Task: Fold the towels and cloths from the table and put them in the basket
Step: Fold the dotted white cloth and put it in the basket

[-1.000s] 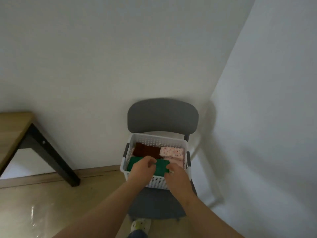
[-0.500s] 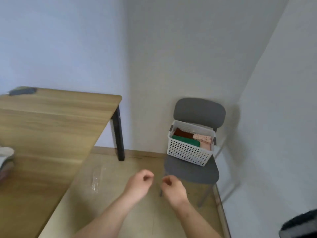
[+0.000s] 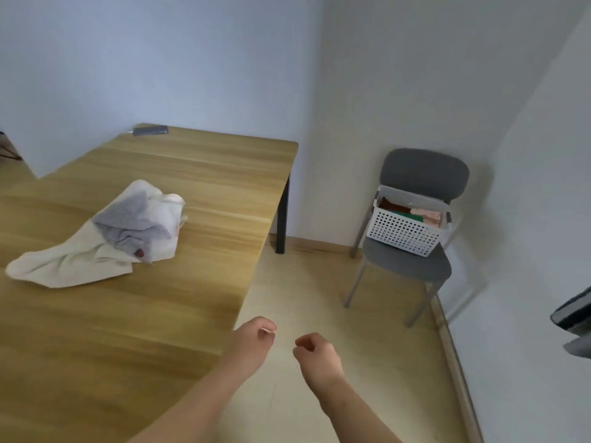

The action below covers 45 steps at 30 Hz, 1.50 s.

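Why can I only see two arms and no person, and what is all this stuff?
The camera sits on the person's head and looks down, so only their bare arms show. The left hand and right hand are loosely curled and hold nothing. On the light wooden table lies a crumpled white towel with a rumpled grey cloth on top, not yet folded. A white plastic basket with holes stands on the grey chair by the wall. Inside it are folded dark red, green and pink cloths.
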Motion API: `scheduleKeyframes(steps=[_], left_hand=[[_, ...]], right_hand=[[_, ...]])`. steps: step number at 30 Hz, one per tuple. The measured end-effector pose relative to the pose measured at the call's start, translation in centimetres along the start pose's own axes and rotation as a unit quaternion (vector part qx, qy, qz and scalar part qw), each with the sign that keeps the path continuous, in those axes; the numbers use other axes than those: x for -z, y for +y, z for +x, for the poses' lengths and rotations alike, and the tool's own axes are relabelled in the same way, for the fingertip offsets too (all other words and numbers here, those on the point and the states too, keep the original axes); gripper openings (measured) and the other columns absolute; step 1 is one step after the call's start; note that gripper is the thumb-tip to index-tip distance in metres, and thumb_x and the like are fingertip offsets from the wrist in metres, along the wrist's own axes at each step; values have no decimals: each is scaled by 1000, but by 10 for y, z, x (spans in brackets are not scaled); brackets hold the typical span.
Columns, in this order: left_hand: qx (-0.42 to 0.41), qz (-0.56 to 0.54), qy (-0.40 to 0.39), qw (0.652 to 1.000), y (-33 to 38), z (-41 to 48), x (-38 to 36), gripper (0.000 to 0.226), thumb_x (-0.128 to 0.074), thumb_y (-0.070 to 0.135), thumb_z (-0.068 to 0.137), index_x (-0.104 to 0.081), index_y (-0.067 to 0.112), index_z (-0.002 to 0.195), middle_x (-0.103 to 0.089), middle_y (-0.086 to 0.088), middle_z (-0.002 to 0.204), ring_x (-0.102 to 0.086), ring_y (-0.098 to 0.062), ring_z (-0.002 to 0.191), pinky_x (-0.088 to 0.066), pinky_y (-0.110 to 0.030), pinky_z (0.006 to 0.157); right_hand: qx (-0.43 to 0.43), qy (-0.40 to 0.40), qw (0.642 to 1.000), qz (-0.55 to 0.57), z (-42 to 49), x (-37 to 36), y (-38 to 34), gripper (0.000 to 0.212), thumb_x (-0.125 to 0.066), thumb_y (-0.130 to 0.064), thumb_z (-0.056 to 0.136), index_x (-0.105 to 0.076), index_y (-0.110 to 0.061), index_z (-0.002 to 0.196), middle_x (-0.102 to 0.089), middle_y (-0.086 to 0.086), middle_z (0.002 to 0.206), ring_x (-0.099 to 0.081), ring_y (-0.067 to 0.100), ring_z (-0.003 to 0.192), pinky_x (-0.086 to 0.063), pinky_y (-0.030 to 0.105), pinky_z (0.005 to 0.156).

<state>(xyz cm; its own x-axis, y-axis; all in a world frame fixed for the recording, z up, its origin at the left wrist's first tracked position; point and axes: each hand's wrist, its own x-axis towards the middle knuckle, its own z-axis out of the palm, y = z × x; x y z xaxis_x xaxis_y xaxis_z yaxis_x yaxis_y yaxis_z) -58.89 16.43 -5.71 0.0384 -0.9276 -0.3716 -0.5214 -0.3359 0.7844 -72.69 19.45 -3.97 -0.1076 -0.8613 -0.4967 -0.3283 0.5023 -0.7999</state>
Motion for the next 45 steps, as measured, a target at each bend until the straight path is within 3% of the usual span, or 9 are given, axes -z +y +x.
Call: scheduleKeyframes(steps=[5, 13, 19, 26, 31, 34, 39, 41, 45], left_hand=[[12, -14, 35, 999, -41, -49, 30, 28, -51, 11, 91, -55, 34, 76, -59, 4, 79, -56, -11, 73, -40, -20, 62], [1, 37, 37, 999, -81, -75, 83, 18, -50, 17, 94, -61, 26, 104, -62, 5, 107, -59, -13, 101, -44, -23, 84], [-21, 75, 45, 996, -102, 0, 156, 16, -52, 16, 93, -59, 29, 99, -65, 1, 109, -61, -16, 95, -46, -25, 80], [-84, 180, 42, 979, -112, 116, 259, 29, -47, 14, 93, -56, 24, 118, -59, 3, 117, -57, -13, 100, -48, -27, 79], [-147, 355, 47, 922, -104, 177, 292, 52, -46, 17, 93, -30, 36, 139, -38, -1, 135, -38, -17, 125, -39, -30, 86], [-136, 421, 14, 897, -104, 199, 298, 41, -42, 29, 95, -35, 37, 134, -40, 1, 136, -39, -19, 127, -38, -35, 94], [-153, 275, 50, 948, -96, 199, 307, 20, -52, 38, 91, -62, 23, 99, -61, 8, 98, -58, -14, 91, -46, -27, 68], [-176, 187, 71, 964, -82, 187, 312, 14, -63, 34, 85, -58, 22, 81, -55, 10, 78, -54, -12, 77, -39, -22, 57], [-199, 94, 14, 975, -47, 159, 321, 25, -70, 12, 77, -48, 23, 71, -51, 9, 71, -49, -9, 65, -32, -16, 53]], right_hand=[[20, -21, 999, -16, -39, -43, 11, 17, -46, -13, 90, -54, -23, 100, -58, -6, 102, -52, 8, 81, -40, 15, 61], [4, -14, 1000, 10, -77, -103, 21, 16, -46, -11, 89, -54, -22, 98, -58, -4, 103, -51, 9, 78, -40, 15, 60], [6, 29, 1000, 7, -31, -166, -21, 16, -44, -15, 91, -57, -19, 100, -57, -6, 91, -50, 8, 73, -40, 17, 59], [-57, 67, 996, 2, 37, -262, -87, 15, -44, -14, 88, -52, -24, 95, -57, -6, 86, -51, 14, 77, -38, 22, 61], [-87, 111, 990, 0, 64, -285, -104, 18, -47, -14, 88, -48, -31, 81, -52, -14, 74, -53, 16, 82, -39, 21, 66], [-99, 140, 985, -2, 67, -287, -105, 17, -48, -13, 88, -51, -29, 86, -52, -16, 75, -54, 15, 83, -37, 18, 68], [-105, 152, 983, 10, 64, -286, -112, 15, -50, -14, 89, -53, -28, 86, -54, -13, 75, -53, 11, 73, -39, 19, 61], [-98, 154, 983, 34, 61, -285, -120, 15, -50, -14, 89, -55, -27, 84, -57, -9, 75, -53, 10, 67, -40, 19, 59], [-28, 167, 983, 66, 48, -277, -151, 17, -49, -12, 88, -57, -26, 95, -61, -5, 85, -55, 11, 69, -41, 18, 58]])
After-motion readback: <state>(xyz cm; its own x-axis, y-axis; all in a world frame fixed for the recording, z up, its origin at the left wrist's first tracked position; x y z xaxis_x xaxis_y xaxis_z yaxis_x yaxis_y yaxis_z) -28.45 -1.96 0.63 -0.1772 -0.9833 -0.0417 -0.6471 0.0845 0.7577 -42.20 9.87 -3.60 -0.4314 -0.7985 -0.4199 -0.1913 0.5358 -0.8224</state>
